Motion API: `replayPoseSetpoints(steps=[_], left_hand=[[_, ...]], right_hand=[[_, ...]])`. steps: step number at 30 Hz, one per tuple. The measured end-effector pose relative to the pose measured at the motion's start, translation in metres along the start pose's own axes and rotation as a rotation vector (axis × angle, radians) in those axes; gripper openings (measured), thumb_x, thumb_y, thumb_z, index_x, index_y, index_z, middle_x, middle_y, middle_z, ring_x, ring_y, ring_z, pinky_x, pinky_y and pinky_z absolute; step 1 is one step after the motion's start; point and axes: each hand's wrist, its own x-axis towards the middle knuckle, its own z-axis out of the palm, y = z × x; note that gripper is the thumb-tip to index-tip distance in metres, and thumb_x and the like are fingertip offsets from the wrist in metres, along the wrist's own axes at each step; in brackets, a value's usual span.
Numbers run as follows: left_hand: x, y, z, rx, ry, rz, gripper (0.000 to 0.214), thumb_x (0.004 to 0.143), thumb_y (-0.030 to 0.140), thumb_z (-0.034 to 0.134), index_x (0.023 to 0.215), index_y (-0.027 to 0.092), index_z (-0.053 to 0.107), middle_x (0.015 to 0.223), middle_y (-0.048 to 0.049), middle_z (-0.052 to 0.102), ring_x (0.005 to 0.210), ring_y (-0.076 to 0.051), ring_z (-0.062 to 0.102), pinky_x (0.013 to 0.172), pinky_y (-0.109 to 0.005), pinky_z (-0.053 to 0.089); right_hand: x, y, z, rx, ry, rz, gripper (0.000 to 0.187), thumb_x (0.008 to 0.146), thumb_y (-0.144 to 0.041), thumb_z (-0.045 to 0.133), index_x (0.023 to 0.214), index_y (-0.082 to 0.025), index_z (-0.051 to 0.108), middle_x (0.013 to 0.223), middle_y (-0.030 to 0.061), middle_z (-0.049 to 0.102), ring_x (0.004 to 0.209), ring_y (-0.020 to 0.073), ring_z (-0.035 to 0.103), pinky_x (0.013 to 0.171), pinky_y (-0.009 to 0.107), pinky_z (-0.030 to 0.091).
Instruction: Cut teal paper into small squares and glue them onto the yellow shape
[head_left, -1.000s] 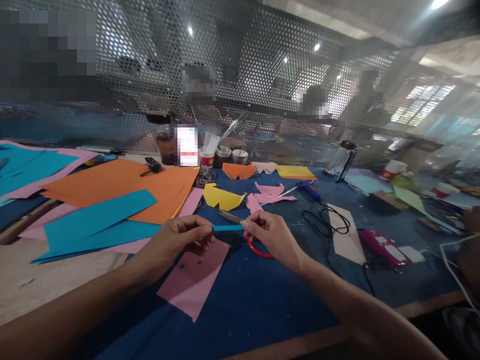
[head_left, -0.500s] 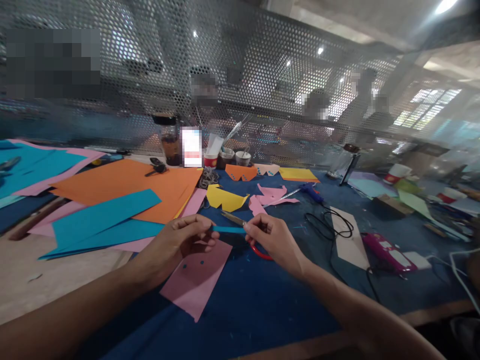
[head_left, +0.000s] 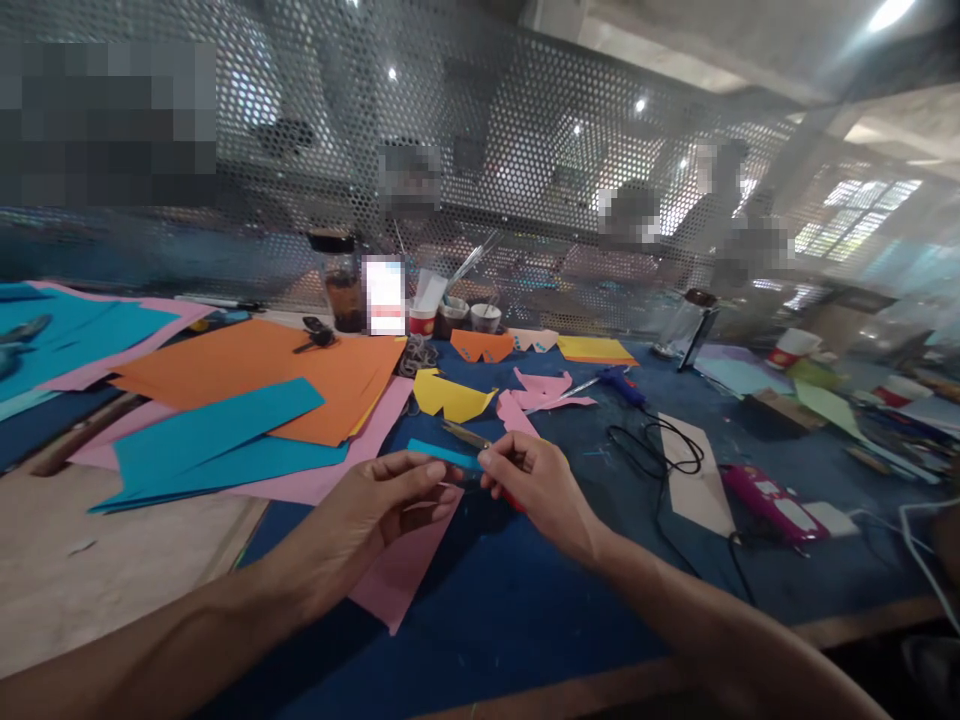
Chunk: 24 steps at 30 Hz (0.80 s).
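Observation:
A narrow blue paper strip [head_left: 431,451] is held up between my hands, its left end sticking out past the fingers. My right hand [head_left: 529,480] pinches the strip's right end between thumb and fingertips. Thumb and index of my left hand [head_left: 401,495] close together along the strip's lower edge, and the exact contact is partly hidden. Just behind, scissors [head_left: 461,433] lie on the table, with their red handle mostly covered by my right hand. Pink paper [head_left: 405,585] lies under my left hand.
Cut yellow paper [head_left: 454,396] and pink paper pieces [head_left: 540,395] lie beyond the hands. A blue glue gun [head_left: 624,384] with a black cord lies to the right, near a magenta device [head_left: 769,508]. Orange sheets [head_left: 277,375] and blue sheets [head_left: 225,430] cover the left.
My left hand has shifted right, closer to my right hand. The strip, earlier stretched level between them, now tilts with its left end higher and free of the fingertips.

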Motion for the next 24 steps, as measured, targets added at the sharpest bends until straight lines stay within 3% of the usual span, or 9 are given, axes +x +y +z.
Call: replayPoseSetpoints(steps=[4,12,19,24], left_hand=[[-0.001,-0.003,0.0,-0.015,0.053,0.009,0.022,0.07,0.03,0.095,0.076,0.017,0.079,0.073,-0.0019,0.078,0.07,-0.012,0.072,0.071,-0.018,0.06],[-0.005,0.001,0.005,-0.047,0.087,0.027,0.025,0.067,0.03,0.096,0.078,0.016,0.079,0.077,-0.0029,0.078,0.074,-0.014,0.072,0.075,-0.021,0.06],[-0.004,-0.005,0.003,-0.046,0.024,0.044,0.018,0.074,0.026,0.091,0.083,0.017,0.078,0.078,-0.0031,0.078,0.076,-0.013,0.071,0.078,-0.021,0.059],[-0.003,-0.008,0.0,-0.02,-0.002,0.067,0.02,0.083,0.033,0.084,0.076,0.018,0.073,0.076,-0.0017,0.076,0.075,-0.012,0.07,0.075,-0.021,0.057]], right_hand=[[-0.003,0.005,0.005,-0.048,-0.038,-0.028,0.021,0.093,-0.036,0.067,0.08,-0.019,0.064,0.07,-0.0008,0.07,0.062,0.0122,0.062,0.06,0.024,0.047],[-0.007,0.008,0.01,-0.127,0.002,-0.044,0.021,0.094,-0.035,0.065,0.08,-0.02,0.063,0.072,-0.001,0.069,0.066,0.0143,0.063,0.062,0.026,0.048],[-0.011,0.002,0.011,-0.241,0.085,-0.128,0.023,0.091,-0.033,0.065,0.074,-0.02,0.06,0.069,-0.001,0.064,0.065,0.0143,0.059,0.061,0.026,0.045],[-0.014,-0.001,0.012,-0.244,0.016,-0.133,0.02,0.092,-0.032,0.065,0.076,-0.02,0.061,0.068,-0.0017,0.064,0.063,0.0136,0.058,0.059,0.025,0.043]])
